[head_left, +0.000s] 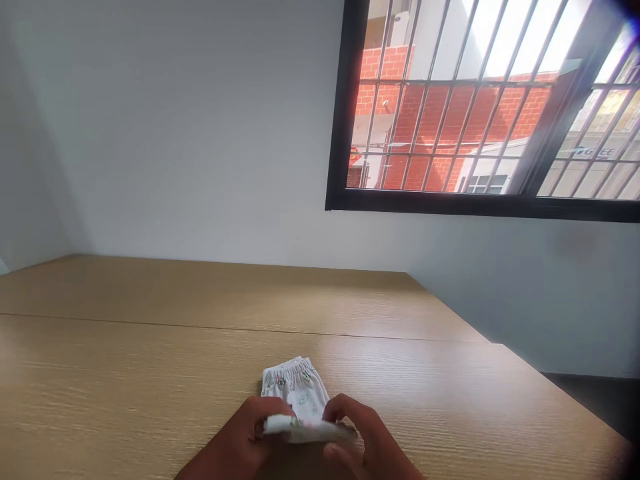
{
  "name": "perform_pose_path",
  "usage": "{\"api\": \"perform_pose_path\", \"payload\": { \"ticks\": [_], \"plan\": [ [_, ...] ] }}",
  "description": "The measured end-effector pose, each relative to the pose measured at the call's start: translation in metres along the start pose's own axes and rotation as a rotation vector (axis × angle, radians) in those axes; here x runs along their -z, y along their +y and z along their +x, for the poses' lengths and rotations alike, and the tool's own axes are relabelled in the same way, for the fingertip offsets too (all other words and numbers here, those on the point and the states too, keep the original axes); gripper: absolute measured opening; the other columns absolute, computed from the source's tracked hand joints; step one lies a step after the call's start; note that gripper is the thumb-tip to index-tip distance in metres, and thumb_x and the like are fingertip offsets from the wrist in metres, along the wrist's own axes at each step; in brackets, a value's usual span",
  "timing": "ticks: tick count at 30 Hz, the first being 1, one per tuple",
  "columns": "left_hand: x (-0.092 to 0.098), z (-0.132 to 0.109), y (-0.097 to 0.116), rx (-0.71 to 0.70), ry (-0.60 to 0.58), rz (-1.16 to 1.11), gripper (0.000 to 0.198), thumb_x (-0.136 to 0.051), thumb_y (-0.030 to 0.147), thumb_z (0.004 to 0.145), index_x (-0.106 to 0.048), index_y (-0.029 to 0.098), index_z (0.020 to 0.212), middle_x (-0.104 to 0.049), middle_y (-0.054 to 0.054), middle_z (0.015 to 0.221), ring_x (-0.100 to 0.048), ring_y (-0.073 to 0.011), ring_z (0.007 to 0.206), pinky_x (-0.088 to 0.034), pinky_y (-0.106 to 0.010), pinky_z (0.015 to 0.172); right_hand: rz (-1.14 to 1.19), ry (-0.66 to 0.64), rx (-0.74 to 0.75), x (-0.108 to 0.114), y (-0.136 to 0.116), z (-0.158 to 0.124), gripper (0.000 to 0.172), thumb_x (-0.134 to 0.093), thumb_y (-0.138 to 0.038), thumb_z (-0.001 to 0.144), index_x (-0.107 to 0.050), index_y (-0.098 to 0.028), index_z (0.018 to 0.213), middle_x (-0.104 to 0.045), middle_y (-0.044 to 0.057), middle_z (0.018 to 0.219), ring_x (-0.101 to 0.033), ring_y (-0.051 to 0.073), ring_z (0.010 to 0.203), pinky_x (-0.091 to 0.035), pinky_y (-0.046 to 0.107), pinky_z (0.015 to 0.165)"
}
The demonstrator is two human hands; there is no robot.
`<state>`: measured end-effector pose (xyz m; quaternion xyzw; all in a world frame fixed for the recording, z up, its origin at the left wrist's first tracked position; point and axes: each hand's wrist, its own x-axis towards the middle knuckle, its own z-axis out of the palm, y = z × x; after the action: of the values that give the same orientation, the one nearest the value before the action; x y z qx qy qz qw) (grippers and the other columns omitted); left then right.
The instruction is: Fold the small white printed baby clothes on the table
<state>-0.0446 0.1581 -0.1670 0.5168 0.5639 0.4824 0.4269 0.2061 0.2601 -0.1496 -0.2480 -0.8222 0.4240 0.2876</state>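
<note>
A small pair of white printed pants (303, 395) lies on the wooden table in front of me, its gathered elastic waistband pointing away. The near part of the cloth is lifted and folded up toward the waistband, slightly blurred. My left hand (253, 427) pinches the left end of this raised fold between thumb and fingers. At its right end, my right hand (356, 430) grips the cloth with bent fingers. The lower part of the pants is hidden behind the raised fold and my hands.
The wooden table (150, 373) stretches to the pale wall (200, 133), with a seam running across it. Its right edge slants away beside a dark floor area. A black-framed barred window (450, 203) is at upper right, with a red brick building outside.
</note>
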Motion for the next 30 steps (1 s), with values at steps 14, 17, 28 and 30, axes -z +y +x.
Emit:
{"api": "perform_pose_path", "payload": {
  "ticks": [14,17,28,30],
  "plan": [
    [-0.002,0.036,-0.009,-0.007,0.074,-0.041,0.06,-0.074,0.066,0.076,-0.061,0.012,0.098,-0.062,-0.008,0.089,-0.06,-0.0297,0.084,-0.05,-0.033,0.069,0.047,0.079,-0.065,-0.009,0.01,0.017,0.02,-0.042,-0.038,0.086,-0.047,-0.019,0.092,-0.048,0.0,0.072,-0.048,0.021,0.065,-0.038,0.028,0.055],
    [0.0,0.036,-0.008,-0.055,0.123,0.133,0.051,-0.068,0.062,0.08,-0.059,0.016,0.1,-0.06,-0.006,0.09,-0.06,-0.0257,0.074,-0.049,-0.032,0.062,-0.028,0.141,-0.06,-0.012,0.019,0.015,0.041,-0.04,-0.035,0.083,-0.039,-0.019,0.12,-0.049,-0.002,0.075,-0.048,0.02,0.06,-0.036,0.027,0.052],
    [-0.037,0.032,-0.005,-0.814,0.136,1.185,0.045,-0.044,0.021,0.094,-0.041,0.01,0.138,-0.047,-0.012,0.137,-0.035,-0.0355,0.129,-0.041,-0.058,0.101,-0.467,0.154,0.126,-0.021,0.021,0.014,0.036,-0.04,0.011,0.078,-0.052,-0.015,0.1,-0.044,0.011,0.106,-0.056,0.026,0.087,-0.052,0.036,0.073],
    [-0.047,0.033,-0.006,-0.676,-0.005,1.294,0.059,-0.051,0.029,0.096,-0.031,0.006,0.146,-0.031,-0.013,0.149,-0.025,-0.0384,0.136,-0.039,-0.063,0.105,-0.655,0.195,0.192,-0.021,0.016,0.014,0.052,-0.039,0.013,0.073,-0.049,-0.015,0.115,-0.039,0.017,0.122,-0.048,0.033,0.11,-0.049,0.048,0.088]
  ]
}}
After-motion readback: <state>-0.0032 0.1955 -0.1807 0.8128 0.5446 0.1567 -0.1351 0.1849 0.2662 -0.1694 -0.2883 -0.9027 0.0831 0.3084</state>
